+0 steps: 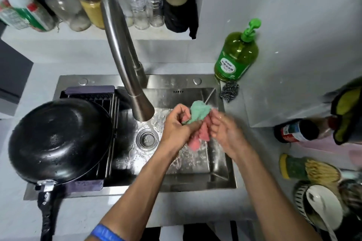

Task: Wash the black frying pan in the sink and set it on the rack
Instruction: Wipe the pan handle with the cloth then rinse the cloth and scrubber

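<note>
Black frying pan, inverted on rack well left of the fingers, is judged heavy, rigid, wet-slippery, best gripped by handle; cloth is pinched by left hand, right hand relaxed against it.

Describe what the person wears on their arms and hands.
Both forearms are bare, with no sleeves in view. The left hand and right hand wear no gloves, and no rings show. A blue wristband circles the left arm, low in the picture.
</note>
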`<state>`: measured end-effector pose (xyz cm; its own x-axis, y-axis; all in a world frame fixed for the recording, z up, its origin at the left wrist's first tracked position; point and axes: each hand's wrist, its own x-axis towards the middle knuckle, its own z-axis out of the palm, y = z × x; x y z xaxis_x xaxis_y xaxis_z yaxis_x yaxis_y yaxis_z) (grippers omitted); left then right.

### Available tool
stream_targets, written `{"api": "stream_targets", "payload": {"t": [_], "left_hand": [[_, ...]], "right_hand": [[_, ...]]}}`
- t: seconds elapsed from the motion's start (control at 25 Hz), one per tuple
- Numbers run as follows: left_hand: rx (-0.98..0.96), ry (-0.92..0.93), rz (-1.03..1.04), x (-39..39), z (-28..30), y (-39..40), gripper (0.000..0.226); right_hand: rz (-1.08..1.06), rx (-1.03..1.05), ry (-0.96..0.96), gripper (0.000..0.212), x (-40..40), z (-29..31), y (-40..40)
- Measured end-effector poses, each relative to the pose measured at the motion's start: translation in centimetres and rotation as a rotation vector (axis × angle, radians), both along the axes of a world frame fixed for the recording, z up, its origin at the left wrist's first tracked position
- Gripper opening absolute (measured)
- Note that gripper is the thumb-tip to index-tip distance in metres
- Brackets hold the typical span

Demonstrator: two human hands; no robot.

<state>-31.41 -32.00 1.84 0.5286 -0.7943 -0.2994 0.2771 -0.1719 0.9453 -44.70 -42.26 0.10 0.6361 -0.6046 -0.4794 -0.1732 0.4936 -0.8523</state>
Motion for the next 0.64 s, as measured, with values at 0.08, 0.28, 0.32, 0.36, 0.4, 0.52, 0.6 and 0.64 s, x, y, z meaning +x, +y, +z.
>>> {"api": "stream_targets", "payload": {"t": [0.08, 0.28, 0.32, 0.36, 0.4, 0.52, 0.6, 0.64], "left_hand": [[-0.031, -0.011, -0.085, 0.2, 1.1, -0.3, 0.045], [0.140, 0.150, -0.187, 1.4, 1.6, 0.3, 0.056], [0.175, 0.205, -0.199, 1.4, 1.3, 0.4, 0.045], [0.192, 0.281, -0.210, 1.3, 0.9, 0.4, 0.034], [0.188, 0.391, -0.219, 1.0, 0.3, 0.6, 0.029], [0.141, 0.749, -0.114, -1.0, -1.7, 1.2, 0.047], [0.282, 0.748, 0.013, -2.3, -3.5, 1.1, 0.067], [0.359, 0.720, 0.049, -2.9, -4.2, 0.9, 0.063]], "right_hand": [[-0.061, 0.043, -0.051, 0.036, -0.1, 0.5, -1.0], [-0.260, 0.116, -0.261, 0.025, -0.9, 1.0, -2.0], [-0.247, 0.156, -0.253, 0.028, -1.1, 1.1, -2.0], [-0.228, 0.203, -0.199, 0.030, -1.2, 1.2, -2.1], [-0.205, 0.267, -0.116, 0.026, -1.3, 1.2, -2.1], [-0.232, 0.358, 0.192, 0.009, -2.4, 0.3, -2.1], [-0.325, 0.323, 0.274, 0.005, -3.6, -0.8, -2.0], [-0.372, 0.292, 0.305, 0.006, -4.4, -1.3, -1.7]]}}
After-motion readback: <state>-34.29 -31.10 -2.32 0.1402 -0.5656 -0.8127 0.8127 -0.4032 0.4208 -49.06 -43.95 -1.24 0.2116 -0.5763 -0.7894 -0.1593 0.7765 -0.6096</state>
